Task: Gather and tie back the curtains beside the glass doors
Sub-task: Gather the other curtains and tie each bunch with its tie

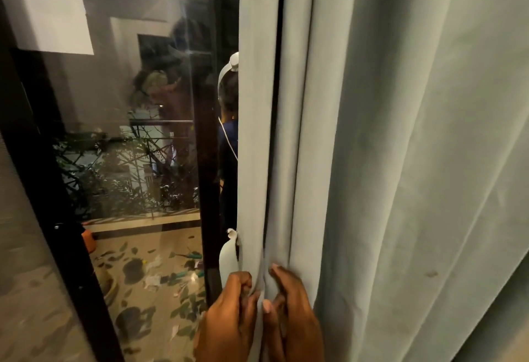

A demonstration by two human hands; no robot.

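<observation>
Fingers [243, 281] of the left hand [226, 318] were curled tight round the leading edge of the pale grey-green fabric curtain [400, 161], knuckles toward the glass. Fingers of the right hand [292, 316] were bent too, tips pressed into a fold of the same cloth, thumb nail showing against the hem. Both hands sat at the bottom of the view, just beside each other, with one narrow fold of cloth running up between them.

Curtain: hung in long upright pleats, filling the whole right half of the view. Its leading pleats ran from the top edge straight down into the two grips. A dark gap showed between the first and second pleat.

Dark-framed glass sliding door [128, 132]: filled the left half, the curtain's edge lying against its dark upright post. A second dark frame bar slanted across the lower left. Reflections covered the pane; a person's reflection, with a white headband, showed right at the curtain's edge.

Beyond the glass: balcony floor of pale patterned stone [148, 290], scattered with leaves and small litter; railing with green plants behind it.

White sheet of paper [48, 4]: stuck on the glass at upper left.

White tie-back strip [229, 256]: hung just above the left hand, touching the curtain's leading edge, its top end curled. Whether either hand held it could not be told.
</observation>
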